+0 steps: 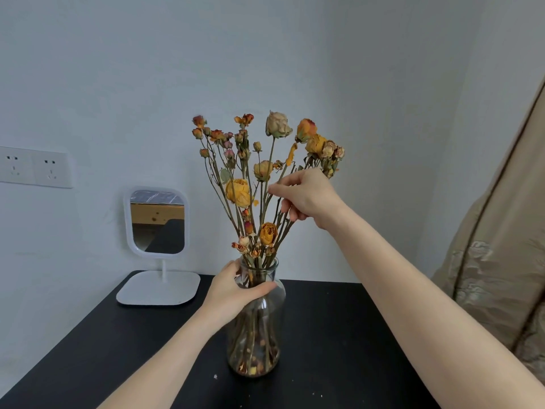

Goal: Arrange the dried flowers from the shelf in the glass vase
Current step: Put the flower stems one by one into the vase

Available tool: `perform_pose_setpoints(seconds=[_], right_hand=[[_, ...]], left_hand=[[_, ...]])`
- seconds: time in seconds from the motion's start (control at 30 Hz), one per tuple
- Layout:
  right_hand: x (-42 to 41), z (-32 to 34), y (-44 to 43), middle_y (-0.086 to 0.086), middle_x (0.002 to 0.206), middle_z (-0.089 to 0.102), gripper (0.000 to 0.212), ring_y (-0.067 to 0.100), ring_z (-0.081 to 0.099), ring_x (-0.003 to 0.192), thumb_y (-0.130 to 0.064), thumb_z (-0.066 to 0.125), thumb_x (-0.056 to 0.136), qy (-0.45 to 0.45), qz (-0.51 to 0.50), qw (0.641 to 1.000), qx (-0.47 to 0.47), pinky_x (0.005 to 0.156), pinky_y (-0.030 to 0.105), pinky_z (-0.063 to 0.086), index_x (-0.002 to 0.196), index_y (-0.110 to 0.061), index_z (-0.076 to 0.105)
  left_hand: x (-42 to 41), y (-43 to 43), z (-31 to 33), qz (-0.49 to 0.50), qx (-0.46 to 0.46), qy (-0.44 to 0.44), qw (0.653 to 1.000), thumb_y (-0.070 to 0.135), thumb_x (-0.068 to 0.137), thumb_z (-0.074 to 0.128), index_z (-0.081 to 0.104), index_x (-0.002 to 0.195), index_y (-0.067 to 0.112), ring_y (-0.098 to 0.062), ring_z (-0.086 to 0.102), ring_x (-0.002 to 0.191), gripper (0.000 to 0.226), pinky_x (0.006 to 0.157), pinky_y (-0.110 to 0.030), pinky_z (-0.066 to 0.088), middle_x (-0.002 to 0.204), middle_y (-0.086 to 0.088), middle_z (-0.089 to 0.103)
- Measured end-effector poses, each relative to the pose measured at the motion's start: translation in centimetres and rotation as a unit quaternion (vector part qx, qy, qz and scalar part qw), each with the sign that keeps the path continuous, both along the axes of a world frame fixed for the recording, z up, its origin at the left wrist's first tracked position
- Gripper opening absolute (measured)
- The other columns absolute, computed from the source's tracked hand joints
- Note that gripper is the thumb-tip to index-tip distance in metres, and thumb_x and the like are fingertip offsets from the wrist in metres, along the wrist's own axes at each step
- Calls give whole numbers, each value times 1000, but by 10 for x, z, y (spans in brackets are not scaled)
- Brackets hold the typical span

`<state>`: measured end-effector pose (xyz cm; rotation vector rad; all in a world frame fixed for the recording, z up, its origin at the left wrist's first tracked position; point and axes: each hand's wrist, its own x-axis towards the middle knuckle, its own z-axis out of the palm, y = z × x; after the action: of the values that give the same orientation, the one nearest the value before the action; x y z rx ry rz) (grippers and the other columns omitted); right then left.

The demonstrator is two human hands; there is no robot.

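Observation:
A clear glass vase (259, 335) stands on a black table (339, 349), with dried petals on its bottom. A bunch of dried flowers (259, 169), orange, yellow and pale roses on thin stems, stands in it and fans out above the neck. My left hand (236, 286) wraps around the vase's neck from the left. My right hand (306, 196) is higher up on the right side of the bunch, with thumb and fingers pinched on some of the stems.
A white table mirror (157, 221) on a flat base stands at the table's back left, against a pale wall with two sockets (32, 168). A beige patterned cloth (501, 276) hangs at the right. Small crumbs dot the tabletop near the vase.

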<state>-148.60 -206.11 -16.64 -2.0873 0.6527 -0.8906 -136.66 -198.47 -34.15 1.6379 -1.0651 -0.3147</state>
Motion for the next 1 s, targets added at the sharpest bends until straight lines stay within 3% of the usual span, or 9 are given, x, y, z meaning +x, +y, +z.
perform_pose_setpoints(seconds=[0.1,0.2,0.3,0.37,0.57,0.67,0.73,0.87,1.0], right_hand=[[2,-3,3,-5,34,53,18,4,44,24,-21,62,89,17,-20,999,-34,30,11,31,75,-10,66],[2,-3,8,0,43,57,20,4,46,25,-22,61,90,6,-46,994,-98,31,13,35,78,-8,68],[2,-1,14,6,51,62,22,6,51,28,-23,58,91,-2,-78,982,-169,42,22,49,81,-5,67],[4,-3,18,11,58,67,25,12,58,36,-24,57,92,38,-87,974,-203,54,31,57,83,-3,68],[5,-10,19,13,62,69,25,14,61,40,-25,55,93,58,-93,973,-204,63,37,60,91,-5,71],[-1,-16,22,8,59,68,24,11,59,38,-28,56,93,26,-81,975,-203,61,33,59,107,-11,68],[-10,-22,23,2,56,65,22,7,56,35,-29,57,92,-7,-70,977,-200,51,22,54,108,-16,66],[-30,-41,22,-5,50,60,11,3,51,31,-32,60,89,-34,-40,983,-174,38,9,41,83,-23,63],[-43,-66,10,-7,48,58,25,4,52,33,-40,64,85,11,-18,996,-91,36,8,35,71,-19,63]], left_hand=[[2,0,-1,-3,3,5,1000,50,66,75,44,108,42,9,46,89,53,84,-15,38,95,34,48],[3,1,-2,-9,6,11,1000,47,68,75,45,112,40,1,49,100,54,89,-20,40,104,26,53],[4,2,-3,-3,12,3,1000,45,70,74,45,120,34,-3,49,107,59,90,-21,39,111,20,53],[5,2,-4,-1,12,2,1000,45,70,74,44,125,31,-9,50,114,64,92,-24,41,120,14,55],[3,3,-3,4,20,3,1000,45,71,73,42,130,29,-16,49,122,69,99,-33,42,130,7,54],[5,4,-2,-7,24,17,1000,45,71,73,43,129,31,-14,50,119,67,98,-32,42,128,9,54],[7,4,-1,-15,27,26,999,42,71,74,45,122,36,-10,52,113,59,93,-27,42,122,13,56],[11,7,7,-43,37,43,997,36,73,75,44,111,42,-9,53,111,50,91,-25,41,112,18,56],[14,13,19,-64,41,59,995,38,66,79,42,125,33,-13,44,125,70,108,-38,33,132,10,51]])
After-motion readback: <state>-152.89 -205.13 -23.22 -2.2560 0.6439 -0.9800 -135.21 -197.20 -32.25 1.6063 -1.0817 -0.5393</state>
